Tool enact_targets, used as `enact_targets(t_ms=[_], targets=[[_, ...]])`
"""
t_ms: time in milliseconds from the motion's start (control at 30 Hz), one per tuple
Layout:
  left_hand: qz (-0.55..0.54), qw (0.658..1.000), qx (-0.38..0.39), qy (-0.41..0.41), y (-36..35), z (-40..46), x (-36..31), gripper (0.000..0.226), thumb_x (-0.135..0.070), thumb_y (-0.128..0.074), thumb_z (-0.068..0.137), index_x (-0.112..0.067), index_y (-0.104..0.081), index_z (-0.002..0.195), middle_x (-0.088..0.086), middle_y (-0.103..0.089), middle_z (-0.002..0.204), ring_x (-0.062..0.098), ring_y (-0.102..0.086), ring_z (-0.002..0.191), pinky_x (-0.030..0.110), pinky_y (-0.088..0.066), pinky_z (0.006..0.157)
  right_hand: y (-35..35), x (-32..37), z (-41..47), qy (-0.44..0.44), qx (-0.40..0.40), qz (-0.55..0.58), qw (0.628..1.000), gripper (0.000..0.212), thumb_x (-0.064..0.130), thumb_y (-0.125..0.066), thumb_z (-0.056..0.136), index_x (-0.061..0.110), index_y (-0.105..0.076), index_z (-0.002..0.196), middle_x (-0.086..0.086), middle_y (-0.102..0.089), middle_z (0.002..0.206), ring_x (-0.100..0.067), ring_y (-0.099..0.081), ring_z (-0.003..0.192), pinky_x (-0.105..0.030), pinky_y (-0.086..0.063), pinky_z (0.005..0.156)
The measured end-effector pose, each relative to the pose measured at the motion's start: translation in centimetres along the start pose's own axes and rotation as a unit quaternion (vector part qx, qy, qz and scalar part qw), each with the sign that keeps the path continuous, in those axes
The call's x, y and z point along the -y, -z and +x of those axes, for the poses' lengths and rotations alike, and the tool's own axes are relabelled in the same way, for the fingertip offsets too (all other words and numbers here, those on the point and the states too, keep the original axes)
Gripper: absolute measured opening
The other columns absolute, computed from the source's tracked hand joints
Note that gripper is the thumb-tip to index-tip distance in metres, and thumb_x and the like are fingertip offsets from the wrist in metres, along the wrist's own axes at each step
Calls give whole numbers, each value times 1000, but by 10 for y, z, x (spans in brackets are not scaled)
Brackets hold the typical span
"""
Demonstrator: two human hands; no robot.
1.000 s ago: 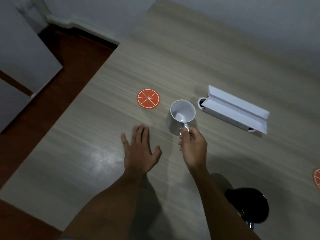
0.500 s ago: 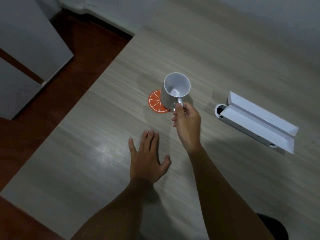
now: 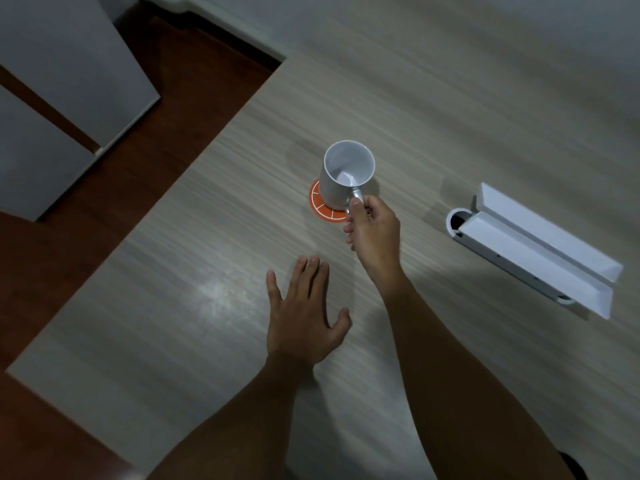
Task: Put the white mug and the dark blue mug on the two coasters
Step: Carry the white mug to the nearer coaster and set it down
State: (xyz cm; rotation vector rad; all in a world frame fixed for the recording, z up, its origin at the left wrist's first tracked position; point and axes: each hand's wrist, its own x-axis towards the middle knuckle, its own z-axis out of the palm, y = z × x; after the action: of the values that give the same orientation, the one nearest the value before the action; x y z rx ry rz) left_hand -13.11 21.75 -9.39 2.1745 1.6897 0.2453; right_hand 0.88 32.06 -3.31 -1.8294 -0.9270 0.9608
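Note:
The white mug (image 3: 347,174) stands upright over the orange-slice coaster (image 3: 320,208), hiding most of it; whether its base touches the coaster I cannot tell. My right hand (image 3: 372,227) pinches the mug's handle from the near side. My left hand (image 3: 304,311) lies flat and open on the light wooden table (image 3: 173,323), nearer to me and a little left of the mug, holding nothing. A dark rounded shape, perhaps the dark blue mug (image 3: 575,467), shows only as a sliver at the bottom right corner. The second coaster is out of view.
A long white open box (image 3: 533,247) with a round end lies on the table to the right of the mug. The table's left edge (image 3: 194,161) runs diagonally, with dark red floor (image 3: 104,188) and white cabinet doors (image 3: 62,74) beyond it.
My right hand lifted the white mug from the table's middle and carried it left onto the orange coaster. My left hand stayed flat on the table. The view shifted left.

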Motion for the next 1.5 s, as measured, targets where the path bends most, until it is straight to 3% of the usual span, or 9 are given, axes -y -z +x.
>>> enact_targets(t_ms=[133,400,567,700,1133,1200,1300,1367,1500], targets=[[-4,1000,-2,-1,-1,-1,0,87,-64,-51,87,-16,-34,157,2,-30,168,18,-14,159,64,1,125,-3,-7,-3,-15,15,9,1000,30,30,-54,101,5,-64,89,1,-65,71,-5,-59,54,-30,-49,56],[0,1000,-7,2,-2,-1,0,86,-65,-50,87,-17,-34,157,2,-30,168,18,-14,159,63,2,125,-6,-2,-2,-8,8,12,1000,28,29,-53,104,7,-67,93,2,-68,77,3,-60,50,-18,-48,50],[5,1000,-11,0,-3,-1,1,85,-66,-49,88,-17,-34,157,2,-31,168,18,-15,159,64,0,125,-8,-2,-5,-2,8,4,1000,29,27,-54,102,2,-64,92,-20,-69,82,-9,-59,57,-26,-50,53],[6,1000,-9,-1,-2,-1,0,85,-65,-49,88,-17,-34,157,3,-31,168,18,-15,159,65,-1,125,-9,0,-6,5,-2,-15,1000,31,29,-54,102,3,-63,89,-20,-70,80,-17,-59,57,-38,-52,52],[6,1000,-15,-1,-3,-2,0,84,-65,-50,89,-16,-37,156,2,-33,167,17,-16,159,65,-1,125,-5,-5,-11,10,-1,-11,1000,29,28,-54,102,4,-63,88,-18,-70,75,-17,-60,55,-44,-55,54],[7,1000,-17,-2,-4,-2,1,84,-64,-50,88,-16,-38,156,3,-33,167,18,-17,159,65,-1,125,-4,-5,-12,5,9,-5,1000,29,27,-54,103,3,-63,89,-21,-69,77,-15,-58,54,-40,-53,52],[7,1000,-18,-5,-5,-2,1,85,-64,-50,88,-16,-37,156,3,-33,167,19,-17,159,65,-1,124,0,-3,-13,-2,14,2,1000,25,26,-57,103,4,-66,95,-16,-69,74,-5,-59,50,-21,-50,49],[9,1000,-16,-4,-6,-1,2,85,-64,-50,88,-16,-36,156,4,-32,167,19,-16,159,66,-1,124,4,-2,-14,-10,13,3,1000,22,28,-60,102,7,-67,104,-14,-72,87,-2,-62,51,-15,-49,49],[24,1000,-5,-9,-7,-2,4,86,-65,-46,90,-15,-32,157,5,-30,168,21,-15,159,66,0,124,23,3,-24,-17,-2,5,1000,14,25,-64,99,14,-66,107,-18,-69,112,-12,-66,62,-15,-50,48]])
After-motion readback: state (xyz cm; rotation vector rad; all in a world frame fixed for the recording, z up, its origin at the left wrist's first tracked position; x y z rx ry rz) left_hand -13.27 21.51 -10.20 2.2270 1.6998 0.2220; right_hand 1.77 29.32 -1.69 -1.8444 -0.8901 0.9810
